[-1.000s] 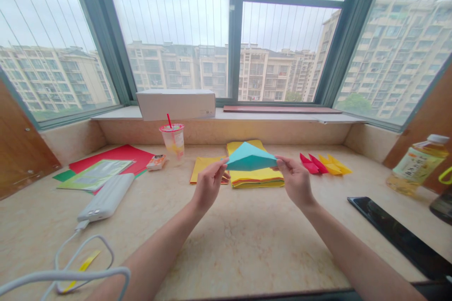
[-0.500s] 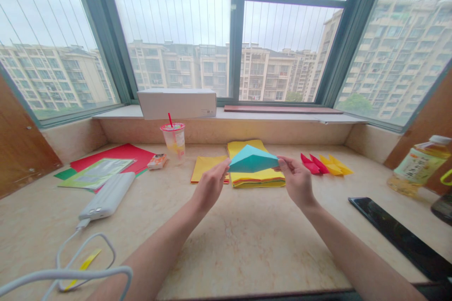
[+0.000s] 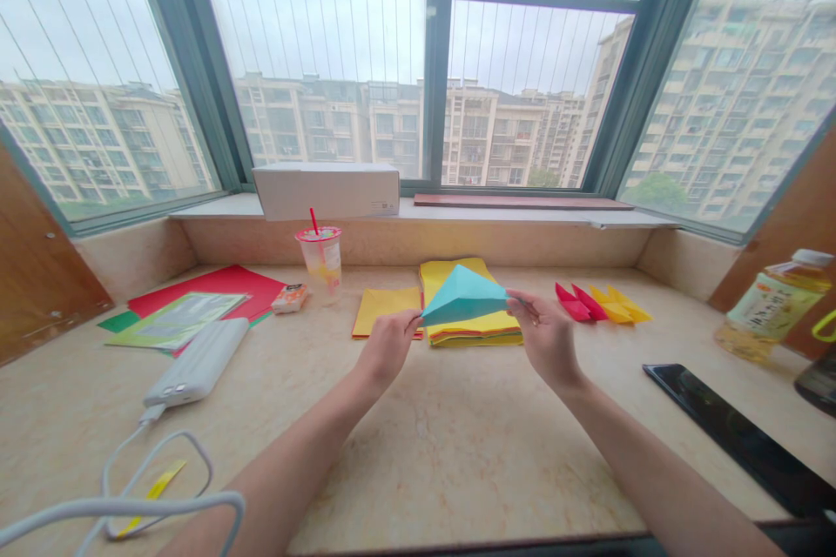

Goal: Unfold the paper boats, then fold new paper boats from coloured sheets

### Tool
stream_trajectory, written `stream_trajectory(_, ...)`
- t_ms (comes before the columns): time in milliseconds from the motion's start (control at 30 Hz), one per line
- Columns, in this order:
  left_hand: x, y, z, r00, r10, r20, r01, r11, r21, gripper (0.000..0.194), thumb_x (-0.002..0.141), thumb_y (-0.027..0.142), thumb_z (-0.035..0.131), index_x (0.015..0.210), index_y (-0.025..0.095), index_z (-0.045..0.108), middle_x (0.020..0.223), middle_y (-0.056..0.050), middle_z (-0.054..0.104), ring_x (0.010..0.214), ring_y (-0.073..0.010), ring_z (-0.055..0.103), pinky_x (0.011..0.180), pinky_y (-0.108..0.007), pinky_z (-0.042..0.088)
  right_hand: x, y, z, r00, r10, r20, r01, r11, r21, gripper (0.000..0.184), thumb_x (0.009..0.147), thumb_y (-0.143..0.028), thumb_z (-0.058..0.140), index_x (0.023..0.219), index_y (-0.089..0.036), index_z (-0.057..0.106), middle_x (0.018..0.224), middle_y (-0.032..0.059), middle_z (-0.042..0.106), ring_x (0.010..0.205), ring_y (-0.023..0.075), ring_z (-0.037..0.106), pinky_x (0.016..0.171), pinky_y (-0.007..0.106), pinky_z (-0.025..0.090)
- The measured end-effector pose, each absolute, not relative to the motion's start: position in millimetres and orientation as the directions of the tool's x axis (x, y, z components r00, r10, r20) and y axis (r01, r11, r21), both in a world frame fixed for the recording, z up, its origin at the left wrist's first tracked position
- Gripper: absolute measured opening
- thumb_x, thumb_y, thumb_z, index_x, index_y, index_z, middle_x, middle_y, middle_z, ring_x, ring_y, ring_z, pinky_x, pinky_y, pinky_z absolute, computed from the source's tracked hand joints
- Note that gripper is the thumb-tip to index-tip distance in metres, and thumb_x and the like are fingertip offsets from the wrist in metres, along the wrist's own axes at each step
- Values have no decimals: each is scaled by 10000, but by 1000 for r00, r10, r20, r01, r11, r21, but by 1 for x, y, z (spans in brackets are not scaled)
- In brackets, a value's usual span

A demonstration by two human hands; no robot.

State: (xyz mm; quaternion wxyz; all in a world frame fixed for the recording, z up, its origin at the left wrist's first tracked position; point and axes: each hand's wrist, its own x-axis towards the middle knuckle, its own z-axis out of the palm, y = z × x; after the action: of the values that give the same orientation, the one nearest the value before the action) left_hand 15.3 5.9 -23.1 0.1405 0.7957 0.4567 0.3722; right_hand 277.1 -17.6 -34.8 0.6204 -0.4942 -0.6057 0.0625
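Note:
A folded sheet of light blue paper (image 3: 462,296) is stretched between my two hands, its peak pointing up. My left hand (image 3: 389,348) pinches its left corner, and my right hand (image 3: 547,332) pinches the right corner. Right behind and below the paper lies a thick stack of yellow paper (image 3: 476,335) with some red-orange edges. A smaller pile of yellow squares (image 3: 385,303) sits behind my left hand. Beyond my right hand stand folded red paper shapes (image 3: 580,303) and folded yellow paper shapes (image 3: 620,306).
At left lie red sheets (image 3: 209,278), a green-edged packet (image 3: 179,322), a white power bank (image 3: 198,363) with a looping cable (image 3: 131,506), a small orange-white pack (image 3: 289,298) and a plastic cup (image 3: 322,265). At right are a black phone (image 3: 731,431) and a drink bottle (image 3: 774,305).
The blue paper has tilted, its right corner rising slightly and its left corner dipping. Both hands keep their pinch on the corners.

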Motion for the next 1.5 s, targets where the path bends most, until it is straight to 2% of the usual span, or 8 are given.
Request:
stream_trajectory(267,19,5,-28,308,798,518,573,-590,569,302,937,284,454,932,205,745,852,-68,756,781,-232,686,706,-297,479,277,-25,-29,219,608,763,671,474,-570,336,931,-464,540,1073,-209,706,921,93,766,796,254,727,732,385,570)
stream_trajectory(467,31,0,-32,174,893,414,298,-449,843,224,859,348,592,906,182,735,825,-52,751,684,-207,680,659,-302,538,267,-33,-26,29,523,852,666,626,-407,228,949,-303,550,1101,-252,712,1120,73,735,1028,250,691,914,405,540)
stream_trajectory(700,47,-7,-35,310,905,292,-116,-269,956,310,755,372,742,945,127,726,922,-101,755,835,-221,684,779,-336,534,253,-38,-32,-174,471,865,613,739,-279,313,920,-216,602,1213,-301,672,1224,44,692,1088,242,647,935,440,535)
stream_trajectory(867,55,-23,-23,445,858,257,-242,-161,957,378,754,366,766,1060,150,718,1072,-115,734,974,-243,672,891,-373,510,248,-40,-34,-298,436,849,620,764,-175,394,922,-193,595,1295,-321,613,1255,33,676,1073,239,636,931,444,531)
stream_trajectory(1000,58,-30,-15,469,839,276,-330,-123,936,420,794,371,737,1160,176,678,1210,-128,684,1127,-265,627,990,-406,476,245,-41,-33,-374,412,831,613,782,-112,502,942,-184,545,1420,-320,477,1335,47,621,1169,245,597,971,454,505)
stream_trajectory(1233,54,-23,-22,343,910,232,-289,-133,948,378,778,369,752,1071,137,697,1121,-134,722,1097,-274,646,979,-418,486,240,-40,-38,-456,506,732,624,769,-143,630,990,-147,386,1553,-281,139,1387,80,576,1284,224,528,1070,472,410)
stream_trajectory(1367,52,-20,-22,308,928,209,-289,-118,950,366,780,342,745,1077,137,687,1120,-133,721,1045,-250,664,935,-388,504,241,-38,-38,-474,488,733,620,776,-116,611,986,-137,392,1536,-313,191,1388,60,576,1313,210,496,1133,504,312)
stream_trajectory(1500,50,-17,-22,288,935,207,-233,-141,962,366,773,339,742,1074,141,678,1044,-120,738,987,-245,673,823,-341,530,250,-32,-35,-186,528,829,694,668,-269,502,970,-265,483,1461,-266,378,1376,110,571,1296,261,500,1102,516,346)
